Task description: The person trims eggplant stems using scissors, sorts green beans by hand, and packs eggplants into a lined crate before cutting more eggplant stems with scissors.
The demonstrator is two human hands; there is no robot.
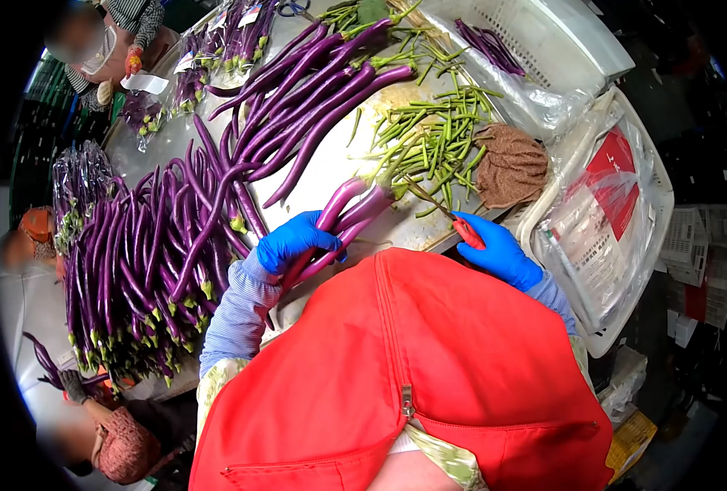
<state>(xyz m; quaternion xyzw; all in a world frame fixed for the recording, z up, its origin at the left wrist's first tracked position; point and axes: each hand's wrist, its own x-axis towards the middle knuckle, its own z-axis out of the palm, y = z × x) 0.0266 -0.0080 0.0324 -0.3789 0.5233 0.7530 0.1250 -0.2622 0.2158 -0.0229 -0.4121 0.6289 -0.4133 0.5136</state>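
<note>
My left hand point(296, 242), in a blue glove, is wrapped round a few light purple eggplants point(354, 214) whose green stems point up and right. Closed on the red handle of a small tool point(468, 234), my blue-gloved right hand point(498, 252) is at the table's near edge, the tool's thin tip reaching toward those stems. Cut green stems point(441, 135) lie scattered just beyond. Darker long eggplants point(314, 98) are spread behind my left hand, and a big pile of them point(146, 254) lies to the left.
A brown cloth point(511, 166) lies right of the stems. Beyond it are a white crate point(556, 41) and a plastic-lined bin point(601, 221). Bagged eggplants point(241, 37) lie at the far left. Other people point(122, 446) are along the left side, one gloved hand holding eggplants.
</note>
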